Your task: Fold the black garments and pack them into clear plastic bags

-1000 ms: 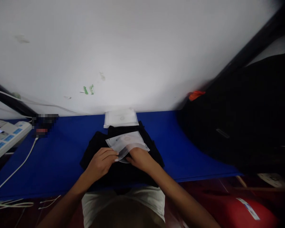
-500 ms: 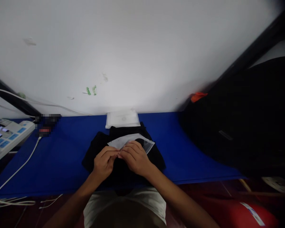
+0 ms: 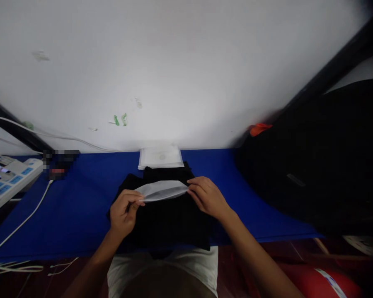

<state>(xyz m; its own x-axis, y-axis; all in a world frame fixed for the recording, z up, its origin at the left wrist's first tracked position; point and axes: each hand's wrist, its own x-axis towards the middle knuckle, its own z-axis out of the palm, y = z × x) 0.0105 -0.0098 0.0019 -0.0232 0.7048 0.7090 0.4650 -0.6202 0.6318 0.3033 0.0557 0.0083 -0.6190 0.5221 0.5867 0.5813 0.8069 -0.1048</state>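
A translucent plastic bag (image 3: 164,190) is stretched sideways between my two hands, its mouth slightly parted toward me. My left hand (image 3: 124,211) pinches the bag's left corner between thumb and fingers. At the opposite corner, my right hand (image 3: 208,196) grips the edge with its fingertips. Beneath the bag lies a folded black garment (image 3: 174,225) on the blue surface, reaching close to my lap. Just behind the garment, against the wall, rests a small stack of whitish plastic bags (image 3: 160,157).
On the left of the blue surface (image 3: 245,215) stand a white power strip (image 3: 15,182) and a partly pixelated dark object (image 3: 60,163) with a cable (image 3: 27,225). A large black cloth-like mass (image 3: 323,157) fills the right. The white wall (image 3: 186,74) rises behind.
My hands have moved apart, left hand to the left and right hand to the right. The bag, earlier bunched under close-set fingers, is now drawn out with its mouth parted.
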